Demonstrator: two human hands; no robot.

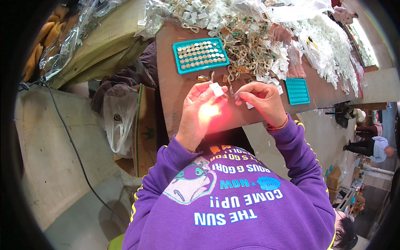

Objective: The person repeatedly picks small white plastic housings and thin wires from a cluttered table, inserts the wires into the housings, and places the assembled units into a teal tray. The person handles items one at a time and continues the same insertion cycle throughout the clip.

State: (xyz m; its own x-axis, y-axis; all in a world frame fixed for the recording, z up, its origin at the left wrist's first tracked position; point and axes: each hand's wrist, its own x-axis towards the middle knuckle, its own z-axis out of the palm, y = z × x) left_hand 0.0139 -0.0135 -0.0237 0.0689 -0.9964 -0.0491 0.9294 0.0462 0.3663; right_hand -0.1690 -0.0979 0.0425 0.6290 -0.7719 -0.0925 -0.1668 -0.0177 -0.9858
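Observation:
My left hand (pixel 192 109) grips a small white plastic case (pixel 216 89) between thumb and fingers, above the table's near edge. A bright red glow shines on the palm just below the case. To its right, my right hand (pixel 266 103) pinches a small, partly see-through piece (pixel 234 95) at the fingertips; its exact kind is too small to tell. The two hands are a short way apart. Beyond them lies a teal tray (pixel 176 58) holding rows of round silver button cells.
A heap of wire bundles (pixel 241 52) with small parts covers the brown table (pixel 171 96). White cases (pixel 196 14) and clear plastic pieces (pixel 325 46) are piled behind. Another teal tray (pixel 297 91) sits at right. A plastic bag (pixel 118 112) hangs by a cardboard box (pixel 146 125) at left.

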